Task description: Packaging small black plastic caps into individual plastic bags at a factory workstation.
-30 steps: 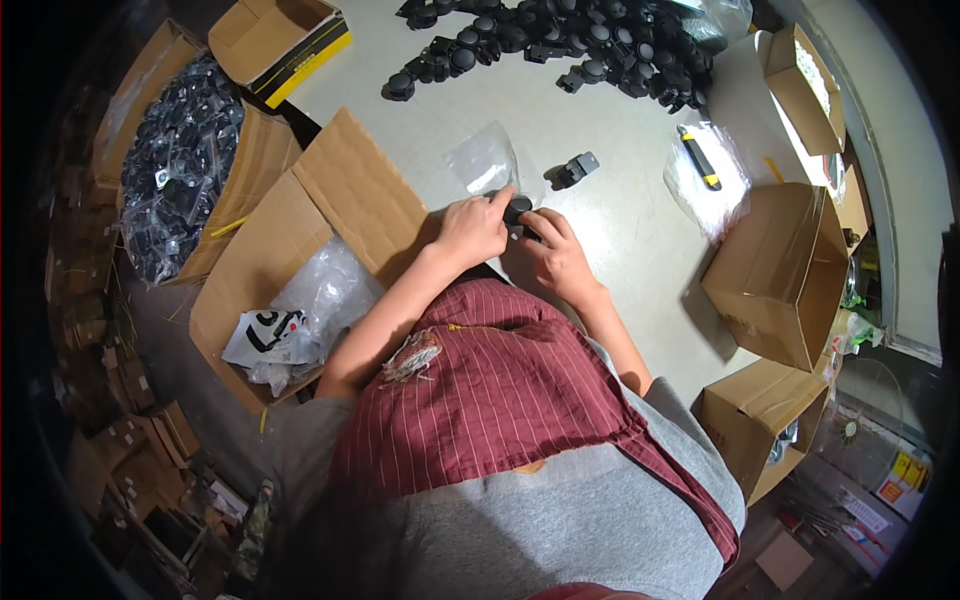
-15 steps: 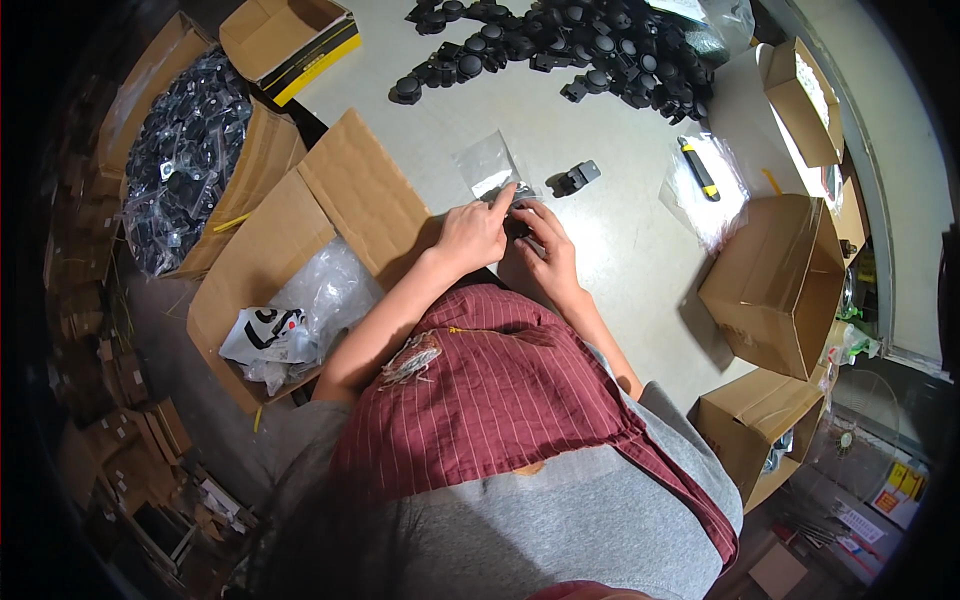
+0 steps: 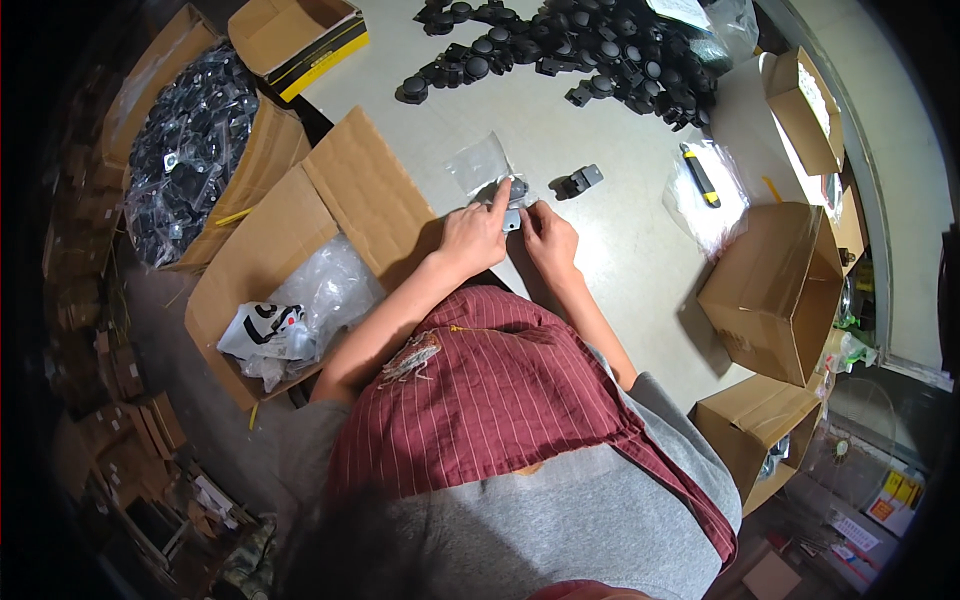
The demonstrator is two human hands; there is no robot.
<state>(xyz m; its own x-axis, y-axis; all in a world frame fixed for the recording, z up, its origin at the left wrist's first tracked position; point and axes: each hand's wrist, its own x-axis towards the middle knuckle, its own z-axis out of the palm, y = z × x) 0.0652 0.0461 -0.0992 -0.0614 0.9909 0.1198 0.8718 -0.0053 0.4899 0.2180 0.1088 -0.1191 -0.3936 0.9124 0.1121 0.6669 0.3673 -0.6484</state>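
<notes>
Close in front of my body, both hands work at a small clear zip bag point(image 3: 478, 163) and a small black part point(image 3: 517, 188) at its near end. My left hand point(image 3: 472, 238) has its index finger stretched along the part, the other fingers curled; its thumb is hidden. Just below that finger shows a small grey plate with a hole point(image 3: 512, 221), beside the left hand's curled fingers. My right hand point(image 3: 552, 242) is closed at the plate's right side, thumb and fingers pressed together; what they pinch is too small to tell. A loose black caster-like piece point(image 3: 580, 181) lies farther right.
A heap of similar black pieces point(image 3: 600, 55) covers the table's far side. At left stand an open carton point(image 3: 365, 165) with plastic bags and a carton of bagged parts point(image 3: 190, 150). To the right are a yellow-black cutter point(image 3: 700, 175) on clear bags and a brown box point(image 3: 765, 285).
My right hand has drawn back slightly toward me, its fingers now gathered together. The grey plate has come into view between the hands. My left hand keeps its place.
</notes>
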